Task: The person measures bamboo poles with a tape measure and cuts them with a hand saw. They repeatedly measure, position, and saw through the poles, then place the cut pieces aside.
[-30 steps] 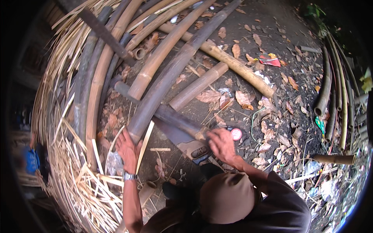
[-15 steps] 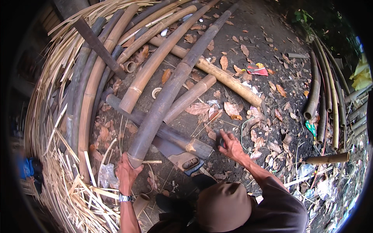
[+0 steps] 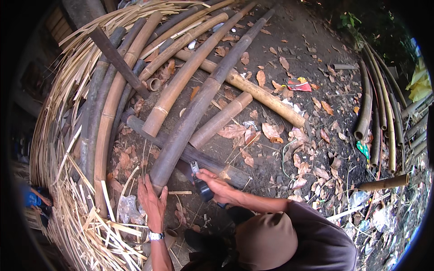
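A long dark bamboo pole [image 3: 187, 119] slants from near me to the far side, resting across another dark bamboo length [image 3: 208, 165]. My left hand [image 3: 153, 205], with a watch on its wrist, lies against the pole's near end. Its fingers are stretched out and spread about the cut end. Right of the pole, my right hand [image 3: 217, 186] is closed round a dark handheld tool [image 3: 203, 189] with a silver tip. The tool's exact kind is not clear. The hand saw under the crossing pieces is mostly hidden by my right hand and forearm.
Long split bamboo strips [image 3: 101, 235] heap up along the left. Several bamboo poles [image 3: 108, 117] lie beside them, under a dark upright-looking beam [image 3: 115, 56]. A pale pole [image 3: 266, 101] crosses beyond. More poles [image 3: 363, 108] lie at right, among dry leaves and plastic litter.
My right hand has swung left with the tool, from the leafy ground to beside the long pole. The left hand's fingers have loosened and straightened at the pole's end.
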### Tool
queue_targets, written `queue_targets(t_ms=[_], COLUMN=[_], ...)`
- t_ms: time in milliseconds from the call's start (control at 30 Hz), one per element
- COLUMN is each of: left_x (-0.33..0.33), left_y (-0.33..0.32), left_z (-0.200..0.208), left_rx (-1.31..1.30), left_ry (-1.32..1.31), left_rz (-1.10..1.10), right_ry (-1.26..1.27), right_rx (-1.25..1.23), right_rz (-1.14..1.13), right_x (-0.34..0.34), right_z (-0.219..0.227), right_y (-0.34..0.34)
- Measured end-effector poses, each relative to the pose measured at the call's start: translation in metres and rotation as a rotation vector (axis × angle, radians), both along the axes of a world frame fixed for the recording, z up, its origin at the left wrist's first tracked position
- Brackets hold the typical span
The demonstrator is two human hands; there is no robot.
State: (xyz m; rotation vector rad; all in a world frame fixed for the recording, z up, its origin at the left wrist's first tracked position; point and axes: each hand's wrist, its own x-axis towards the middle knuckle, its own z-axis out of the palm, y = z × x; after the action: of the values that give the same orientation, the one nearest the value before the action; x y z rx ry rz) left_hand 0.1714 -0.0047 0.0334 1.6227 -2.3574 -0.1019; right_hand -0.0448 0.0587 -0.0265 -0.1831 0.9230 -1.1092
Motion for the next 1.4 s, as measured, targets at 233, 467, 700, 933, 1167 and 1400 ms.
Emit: queue_targets(t_ms=[233, 467, 700, 933, 1167, 1400], left_x=[-0.031, -0.037, 0.006, 0.086, 0.043, 0.042], left_y=[0.063, 0.088, 0.107, 0.127, 0.100, 0.094], left_z=[-0.014, -0.027, -0.057, -0.041, -0.024, -0.019], left_rx=[0.455, 0.647, 0.863, 0.947, 0.875, 0.794], left_ry=[0.888, 0.920, 0.709, 0.506, 0.439, 0.387], left_rz=[0.056, 0.219, 0.263, 0.297, 0.345, 0.288], right_ry=[0.111, 0.597, 0.613, 0.603, 0.544, 0.341], right_rx=[-0.069, -0.444, -0.449, -0.343, -0.175, -0.315], right_rz=[-0.121, 0.069, -0.253, -0.492, 0.013, 0.206], right_x=[0.057, 0.063, 0.005, -0.147, -0.007, 0.064], right_z=[-0.003, 0.002, 0.001, 0.067, 0.001, -0.030], right_y=[-0.002, 0.009, -0.047, -0.123, -0.023, 0.003])
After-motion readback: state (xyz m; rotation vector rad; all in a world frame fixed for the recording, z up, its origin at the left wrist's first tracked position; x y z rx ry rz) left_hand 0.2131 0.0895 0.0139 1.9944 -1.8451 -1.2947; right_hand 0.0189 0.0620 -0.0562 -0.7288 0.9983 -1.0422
